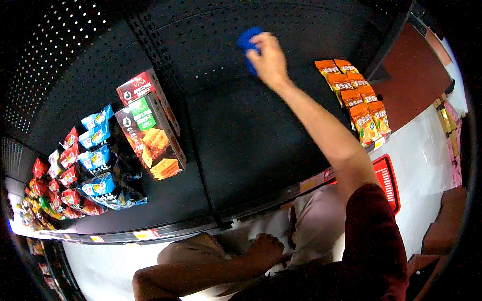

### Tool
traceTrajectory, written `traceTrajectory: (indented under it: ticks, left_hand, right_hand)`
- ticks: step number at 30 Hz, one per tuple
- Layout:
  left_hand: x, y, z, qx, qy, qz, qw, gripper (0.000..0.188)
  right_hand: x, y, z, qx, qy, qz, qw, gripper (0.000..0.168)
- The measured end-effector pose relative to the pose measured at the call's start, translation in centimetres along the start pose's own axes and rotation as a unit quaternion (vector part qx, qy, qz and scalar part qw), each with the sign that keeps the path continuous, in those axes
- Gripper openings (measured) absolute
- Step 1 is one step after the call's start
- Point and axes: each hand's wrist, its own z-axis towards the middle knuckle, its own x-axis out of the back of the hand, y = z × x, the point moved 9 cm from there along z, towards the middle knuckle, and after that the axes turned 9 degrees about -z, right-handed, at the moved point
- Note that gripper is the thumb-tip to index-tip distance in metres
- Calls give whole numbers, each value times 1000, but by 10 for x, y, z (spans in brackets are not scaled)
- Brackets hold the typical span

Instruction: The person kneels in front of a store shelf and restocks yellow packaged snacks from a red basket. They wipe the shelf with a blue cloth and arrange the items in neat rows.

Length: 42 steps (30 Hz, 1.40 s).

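My right hand [270, 56] is stretched out to the back of a black metal shelf. It grips a blue cloth [250, 41], which is against or close to the perforated back panel [211, 41]; the hand is slightly blurred. My left hand [265, 249] rests low between my knees, in shadow, its fingers curled. Whether anything is inside it cannot be made out. Bare black shelf surface [248, 131] lies between the two hands. Right of my right arm, orange snack pouches [363, 116] stand in two columns.
Left of the shelf seam, two cracker boxes [150, 139] stand one behind the other. Blue snack bags [101, 188] and red snack bags [71, 197] line up further left. Price tags [147, 234] run along the front edge. Cardboard boxes [444, 222] stand on the floor at right.
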Motion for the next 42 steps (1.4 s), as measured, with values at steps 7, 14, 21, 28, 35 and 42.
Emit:
traceTrajectory:
  ticks: [7,14,21,28,35,42]
  left_hand:
    - [2,11,-5,4,-21,19,1000,19]
    - [-7,12,-2,-12,94,60,994,17]
    - [-4,6,0,11,55,55,997,17]
    - [-6,5,5,-24,28,111,993,16]
    - [2,-15,12,-11,51,102,993,18]
    - [97,-3,6,28,226,-17,974,24]
  right_hand:
    - [39,165,-26,-300,49,-49,951,35]
    - [-29,37,-48,-103,0,-61,993,33]
    - [-98,-76,-67,-78,-146,3,986,29]
    - [-128,-67,-91,-175,-258,260,914,36]
    - [-41,-76,-119,-384,-361,575,626,25]
    - [109,-82,-154,-388,-357,588,613,47]
